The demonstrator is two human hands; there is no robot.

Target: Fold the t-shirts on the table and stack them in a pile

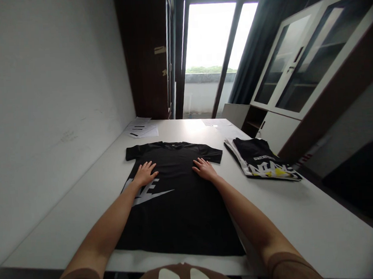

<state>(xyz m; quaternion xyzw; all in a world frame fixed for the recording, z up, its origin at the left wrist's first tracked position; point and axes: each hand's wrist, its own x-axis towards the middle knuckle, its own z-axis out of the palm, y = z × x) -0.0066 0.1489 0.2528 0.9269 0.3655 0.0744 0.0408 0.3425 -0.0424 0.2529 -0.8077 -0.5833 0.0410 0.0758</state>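
Observation:
A black short-sleeved T-shirt (181, 215) lies spread flat on the white table, its collar at the far side and its hem near the front edge. A grey-white printed logo shows on its left part, partly covered by my left forearm. My left hand (145, 174) rests flat on the shirt's upper left, fingers spread and pointing away. On the upper right, below the sleeve, my right hand (204, 169) lies flat with its fingers apart. Neither hand grips the cloth.
A stack of folded shirts (253, 150), the top one black with white and yellow print, sits to the right on the table (83, 213). Papers (143, 128) lie at the far left corner. A wall (60, 101) borders the left; a white cabinet (284, 79) stands at the right.

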